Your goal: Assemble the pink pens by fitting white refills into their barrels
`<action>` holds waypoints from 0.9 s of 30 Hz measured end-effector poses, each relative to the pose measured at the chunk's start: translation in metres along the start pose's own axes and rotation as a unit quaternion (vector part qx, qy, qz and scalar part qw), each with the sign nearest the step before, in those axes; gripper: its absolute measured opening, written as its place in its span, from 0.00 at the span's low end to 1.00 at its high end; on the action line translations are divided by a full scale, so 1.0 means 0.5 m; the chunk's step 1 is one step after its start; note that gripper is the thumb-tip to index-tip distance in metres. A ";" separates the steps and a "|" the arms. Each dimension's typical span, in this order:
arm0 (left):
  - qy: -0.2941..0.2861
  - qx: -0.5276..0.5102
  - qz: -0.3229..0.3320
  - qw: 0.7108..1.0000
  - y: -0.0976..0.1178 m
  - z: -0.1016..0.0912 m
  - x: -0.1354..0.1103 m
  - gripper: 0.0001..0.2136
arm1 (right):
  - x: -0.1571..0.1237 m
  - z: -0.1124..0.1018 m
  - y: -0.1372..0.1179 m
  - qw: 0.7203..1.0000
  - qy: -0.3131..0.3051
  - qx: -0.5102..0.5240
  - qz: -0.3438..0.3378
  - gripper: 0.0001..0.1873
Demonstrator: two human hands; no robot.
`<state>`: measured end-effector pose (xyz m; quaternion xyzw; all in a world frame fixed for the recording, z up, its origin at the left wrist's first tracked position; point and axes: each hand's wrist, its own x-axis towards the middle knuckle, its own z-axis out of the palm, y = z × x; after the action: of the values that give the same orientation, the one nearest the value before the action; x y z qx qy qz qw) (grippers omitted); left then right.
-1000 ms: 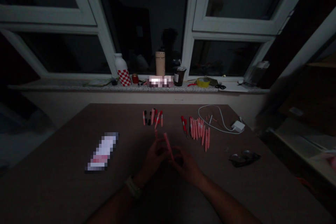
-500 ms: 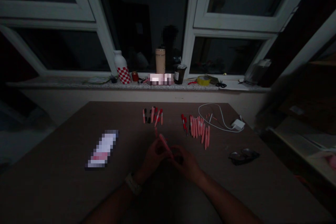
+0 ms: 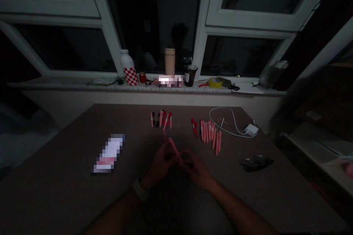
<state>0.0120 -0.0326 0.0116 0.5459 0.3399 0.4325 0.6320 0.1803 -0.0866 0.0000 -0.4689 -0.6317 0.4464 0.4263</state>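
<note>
- Gripping: the left hand (image 3: 161, 163) and right hand (image 3: 197, 172) are closed and meet at the lower end of a slim pink plastic pen (image 3: 174, 149); shadow obscures the finger placement.
- Pen position: held tilted above the counter, upper end pointing away from the person, just below a small red stick-shaped piece (image 3: 164, 136).
- Counter: flat, dark brown, matte board (image 3: 132, 125), with a straight far edge.
- Nearest group: slim red, pink and black pens (image 3: 161, 119) lie side by side, near the far edge and near the hands.
- Right group: pink and red cylindrical pens (image 3: 209, 136) lie close together, beside a looped white cable (image 3: 228, 121) and a white square charger (image 3: 250, 129).
- Right side: dark-framed glasses (image 3: 256, 163) lie well apart from the hands.
</note>
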 end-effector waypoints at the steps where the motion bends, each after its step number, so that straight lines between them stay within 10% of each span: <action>1: 0.001 -0.004 -0.004 1.000 0.001 0.000 0.000 0.26 | 0.000 0.001 0.000 1.000 -0.004 0.010 0.001 0.19; 14: 0.059 0.015 -0.029 0.998 -0.009 0.002 0.013 0.27 | 0.006 0.001 0.010 0.995 0.045 -0.091 -0.008 0.23; 27: 0.006 -0.033 -0.039 0.999 0.006 0.005 0.000 0.28 | 0.008 -0.002 0.007 0.991 -0.016 0.121 0.060 0.27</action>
<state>0.0137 -0.0336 0.0150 0.5080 0.3504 0.4216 0.6644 0.1813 -0.0820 -0.0025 -0.4439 -0.5505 0.5521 0.4417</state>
